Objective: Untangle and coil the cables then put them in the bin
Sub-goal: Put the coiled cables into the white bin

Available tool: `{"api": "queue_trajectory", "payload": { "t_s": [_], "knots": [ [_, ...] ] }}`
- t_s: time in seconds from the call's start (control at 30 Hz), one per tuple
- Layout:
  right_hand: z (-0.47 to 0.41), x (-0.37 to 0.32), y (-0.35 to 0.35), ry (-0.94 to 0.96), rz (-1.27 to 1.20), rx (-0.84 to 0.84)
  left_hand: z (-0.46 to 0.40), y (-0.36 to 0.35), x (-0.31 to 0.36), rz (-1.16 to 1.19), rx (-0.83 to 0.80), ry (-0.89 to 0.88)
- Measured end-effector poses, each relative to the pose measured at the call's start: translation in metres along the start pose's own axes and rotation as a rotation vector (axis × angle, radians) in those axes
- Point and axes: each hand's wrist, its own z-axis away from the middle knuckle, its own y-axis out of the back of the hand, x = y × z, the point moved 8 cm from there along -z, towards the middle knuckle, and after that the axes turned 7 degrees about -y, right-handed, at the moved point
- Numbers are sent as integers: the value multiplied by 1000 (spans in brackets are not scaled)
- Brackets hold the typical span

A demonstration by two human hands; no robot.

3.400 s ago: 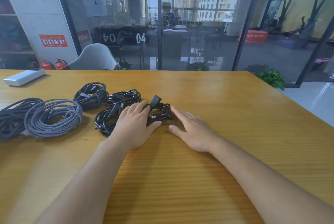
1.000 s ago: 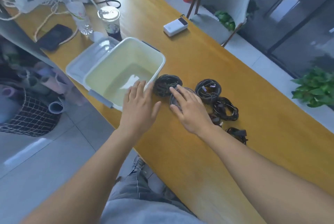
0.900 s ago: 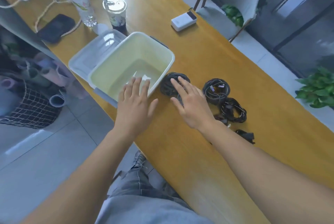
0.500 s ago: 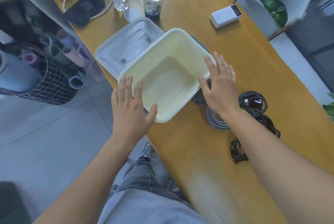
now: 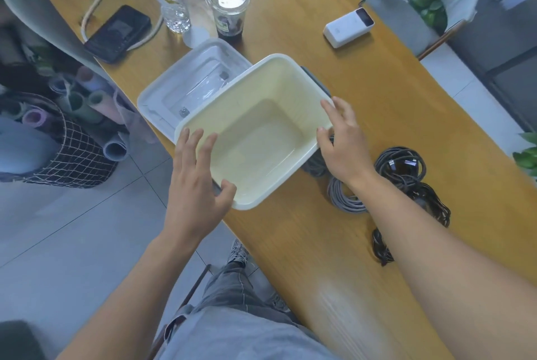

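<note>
Reaching for a cream bin (image 5: 279, 77) on a wooden table (image 5: 392, 103) | left hand (image 5: 197, 185) at its near-left rim, fingers spread, grasping nothing | right hand (image 5: 345, 144) at its right rim, fingers relaxed | coiled cables (image 5: 406, 173) lie beside the bin, partly under the right forearm.

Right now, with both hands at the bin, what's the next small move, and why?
Probably take hold of the bin by both rims. It is empty, the left hand and right hand flank it with fingers spread, and the coiled cables lie beside it.
</note>
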Motion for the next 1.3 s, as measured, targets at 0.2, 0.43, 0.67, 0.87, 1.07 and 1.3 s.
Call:
{"api": "queue_trajectory", "payload": {
  "t_s": [0.2,0.43,0.67,0.87,1.07,1.3],
  "knots": [
    [17,0,24,-16,-97,101,-24,29,18,-27,25,-100],
    [59,36,69,-194,-230,263,-55,28,73,-17,-26,-332],
    [130,106,123,-415,-274,423,-67,-8,159,15,-128,-557],
    [205,169,166,-569,-301,562,-63,-53,229,45,-215,-541],
    [284,255,198,-680,-338,685,-35,-122,308,104,-281,-577],
    [369,366,211,-828,-308,699,18,-227,404,104,-415,-647]
  ]
}}
